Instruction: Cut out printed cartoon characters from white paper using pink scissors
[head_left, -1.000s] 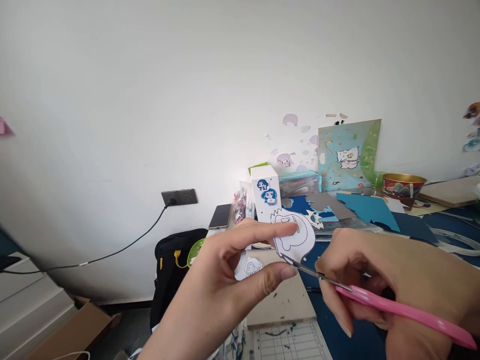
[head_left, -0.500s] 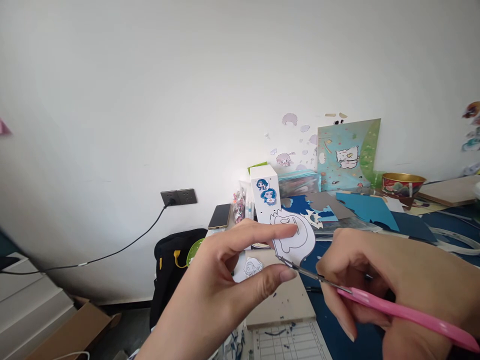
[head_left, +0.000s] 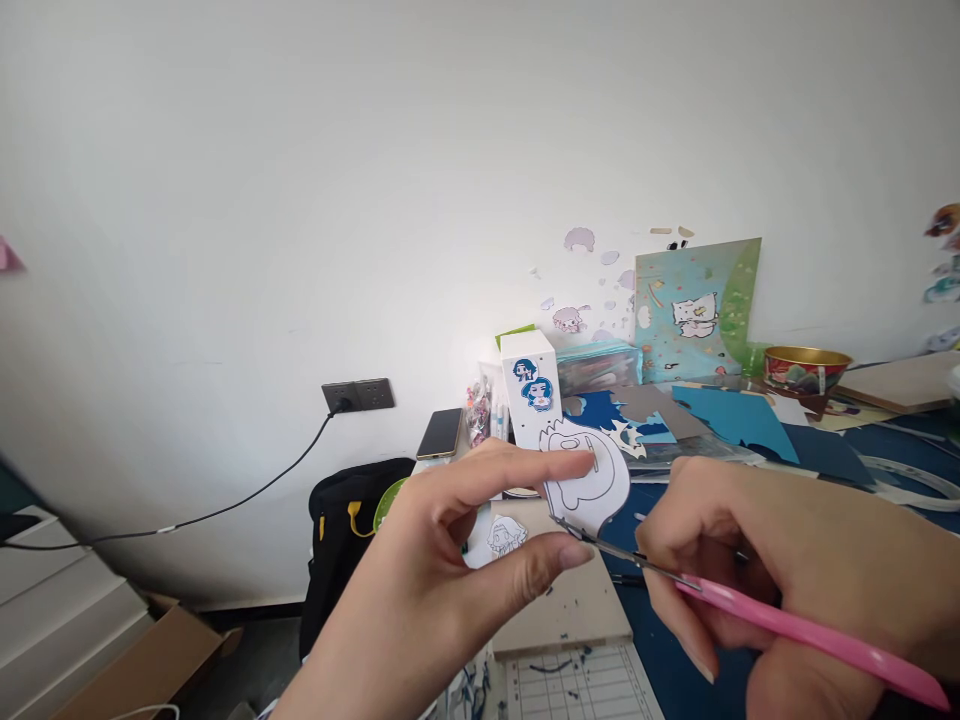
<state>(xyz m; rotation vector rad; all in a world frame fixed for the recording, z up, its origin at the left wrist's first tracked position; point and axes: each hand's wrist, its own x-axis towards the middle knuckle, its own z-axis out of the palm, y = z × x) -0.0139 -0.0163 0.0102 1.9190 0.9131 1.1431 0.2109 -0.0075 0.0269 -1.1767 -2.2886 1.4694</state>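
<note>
My left hand (head_left: 442, 570) is raised above the desk edge and pinches a small white paper cut-out (head_left: 589, 482) with a line drawing on it, forefinger on its face and thumb below. My right hand (head_left: 780, 570) grips pink-handled scissors (head_left: 750, 615); their thin metal blades (head_left: 600, 545) meet the lower edge of the cut-out, just above my left thumb tip.
A white box with blue character stickers (head_left: 532, 390), a phone (head_left: 441, 433), a teal picture (head_left: 697, 310), a gold bowl (head_left: 806, 368) and blue paper sheets (head_left: 739, 418) crowd the desk. A black bag (head_left: 341, 530) and a wall socket with cable (head_left: 360, 396) lie left. A cutting mat (head_left: 581, 685) sits below.
The scissor blades have crept slightly left along the cut-out's lower edge, and the paper has turned a little. Both hands stay in place.
</note>
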